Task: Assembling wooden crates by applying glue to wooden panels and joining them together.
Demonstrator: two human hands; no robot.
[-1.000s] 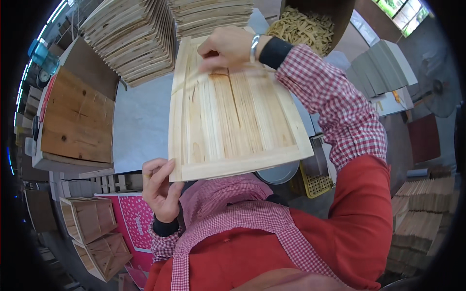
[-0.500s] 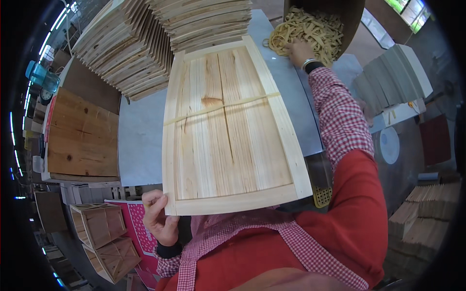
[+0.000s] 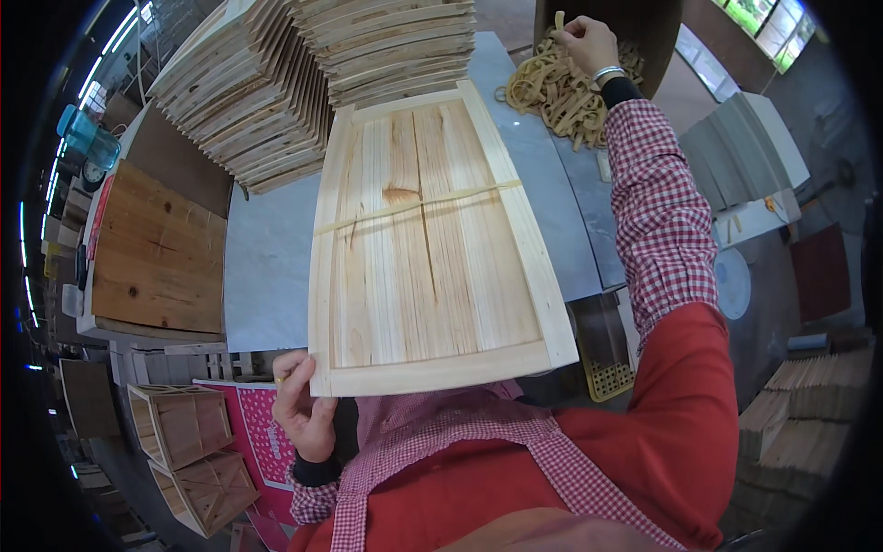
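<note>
A pale wooden panel with a raised frame lies in front of me, its near end reaching past the table edge. One flat yellowish elastic band runs across its middle. My left hand is closed on the near left corner, thumb and fingers pinching it. At the back right, my right hand pinches a single elastic band, its end standing up above the fingertips. Below that hand spreads a heap of elastic bands, spilling from a brown box lying on its side.
Tall stacks of wooden panels stand at the back left of the pale table. A brown board is at the left. Grey sheets are stacked at the right, and a yellow crate sits below the table edge.
My right hand has risen out of the heap, up and to the right, with an elastic band in its fingers. My left hand keeps its grip on the panel corner.
</note>
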